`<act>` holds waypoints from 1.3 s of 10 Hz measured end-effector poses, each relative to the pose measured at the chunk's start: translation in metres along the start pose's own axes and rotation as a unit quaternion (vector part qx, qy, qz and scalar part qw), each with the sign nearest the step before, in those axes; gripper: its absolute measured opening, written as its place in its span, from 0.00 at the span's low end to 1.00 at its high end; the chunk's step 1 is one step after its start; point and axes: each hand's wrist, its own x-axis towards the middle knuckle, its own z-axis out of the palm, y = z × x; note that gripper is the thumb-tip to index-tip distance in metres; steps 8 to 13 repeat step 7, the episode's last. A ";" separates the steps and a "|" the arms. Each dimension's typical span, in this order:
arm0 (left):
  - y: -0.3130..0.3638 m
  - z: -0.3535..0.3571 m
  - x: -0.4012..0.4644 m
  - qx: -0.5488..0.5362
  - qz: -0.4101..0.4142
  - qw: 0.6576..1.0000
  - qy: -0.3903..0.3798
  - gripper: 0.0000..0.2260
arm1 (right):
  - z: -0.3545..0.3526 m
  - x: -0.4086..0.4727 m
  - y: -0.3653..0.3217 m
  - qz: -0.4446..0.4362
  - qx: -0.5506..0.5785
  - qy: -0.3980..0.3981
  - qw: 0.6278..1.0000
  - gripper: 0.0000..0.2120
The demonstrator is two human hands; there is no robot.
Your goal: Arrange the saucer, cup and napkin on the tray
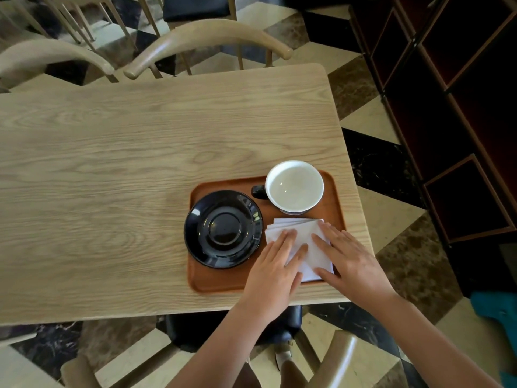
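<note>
A brown wooden tray [212,285] lies near the table's front right corner. On its left side rests a black saucer [223,229], its rim hanging slightly over the tray's left edge. A cup [294,186], white inside with a dark handle pointing left, stands at the tray's back right. A stack of white napkins [302,233] lies on the front right of the tray. My left hand [275,271] and my right hand [351,261] both press flat on the napkins with fingers spread, covering much of the stack.
The light wooden table [126,177] stretches left and back from the tray. Two curved wooden chair backs [207,37] stand at the far edge. A chair with a black seat [195,331] sits under the near edge. Dark shelving [461,107] stands right.
</note>
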 end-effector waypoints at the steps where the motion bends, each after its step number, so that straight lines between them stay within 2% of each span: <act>1: -0.005 -0.003 -0.004 -0.006 -0.005 1.000 -0.008 0.22 | 0.003 0.003 -0.006 -0.011 -0.011 0.004 1.000 0.30; 4: -0.007 -0.005 -0.001 0.007 -0.011 0.999 -0.049 0.23 | 0.006 0.007 -0.012 0.006 -0.032 -0.005 0.999 0.30; 5: -0.002 -0.019 0.003 0.011 -0.019 0.999 -0.044 0.23 | -0.012 0.011 -0.021 0.025 -0.055 -0.010 0.998 0.30; 6: 0.006 -0.036 0.005 0.012 -0.016 0.997 -0.075 0.23 | -0.029 0.013 -0.034 0.044 -0.070 -0.016 0.996 0.29; 7: -0.002 -0.037 0.008 0.000 -0.052 0.994 -0.094 0.22 | -0.022 0.020 -0.041 0.067 -0.048 -0.032 0.996 0.25; 13: -0.002 -0.037 0.008 0.000 -0.052 0.994 -0.094 0.22 | -0.022 0.020 -0.041 0.067 -0.048 -0.032 0.996 0.25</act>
